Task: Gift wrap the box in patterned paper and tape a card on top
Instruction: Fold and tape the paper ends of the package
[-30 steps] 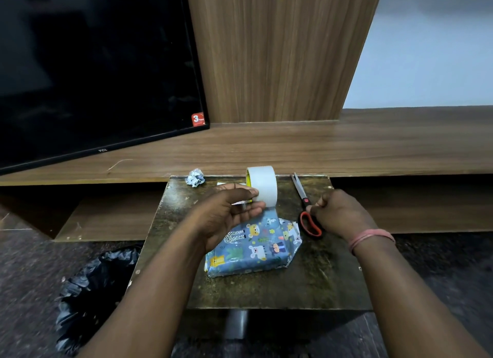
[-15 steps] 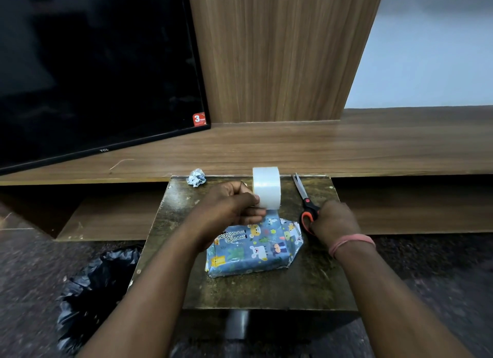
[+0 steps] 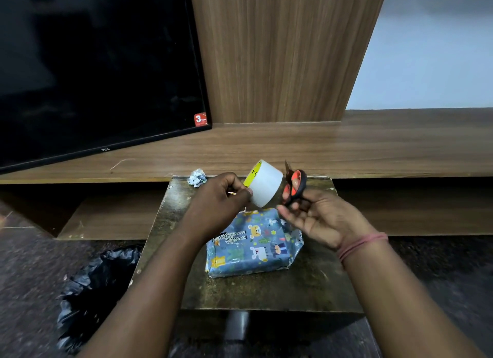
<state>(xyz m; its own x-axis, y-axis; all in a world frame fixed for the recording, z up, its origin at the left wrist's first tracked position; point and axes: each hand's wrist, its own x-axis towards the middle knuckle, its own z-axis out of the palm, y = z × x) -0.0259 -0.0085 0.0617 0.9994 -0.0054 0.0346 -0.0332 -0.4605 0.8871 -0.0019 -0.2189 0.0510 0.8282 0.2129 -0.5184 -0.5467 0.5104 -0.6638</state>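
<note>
- A roll of tape [image 3: 266, 185] is held above the worktop [image 3: 306, 283] by the left hand [image 3: 221, 203]; its grip is clenched on the roll, with the fingers curled at the roll's near rim and a yellow inner core seen at the roll's left face.
- The roll is tilted, its broad white band turned toward the camera and to the right.
- A pair of scissors [image 3: 294, 185] with orange-and-black handles is grasped by the right hand [image 3: 317, 219]; the handles are raised just beside the roll, and only a short dark tip of blade is seen above them.
- The right hand's palm is turned upward, with fingers hooked at the lower handle loop; whether the blades are parted cannot be told.
- The wrapped box [image 3: 253, 243] is laid flat on the worktop, below and between both hands, touched by neither as far as can be seen.
- The box is covered in blue paper printed with cartoon animals, and its right end is folded to a point.
- A strip of tape may run from the roll toward the box's far edge, but this cannot be made out clearly.
- A crumpled paper scrap [image 3: 197, 177] is found at the worktop's far left corner.
- A black bin bag [image 3: 93, 285] is seen on the floor to the left, and a dark television [image 3: 93, 64] is stood on the wooden shelf [image 3: 346, 147] behind.
</note>
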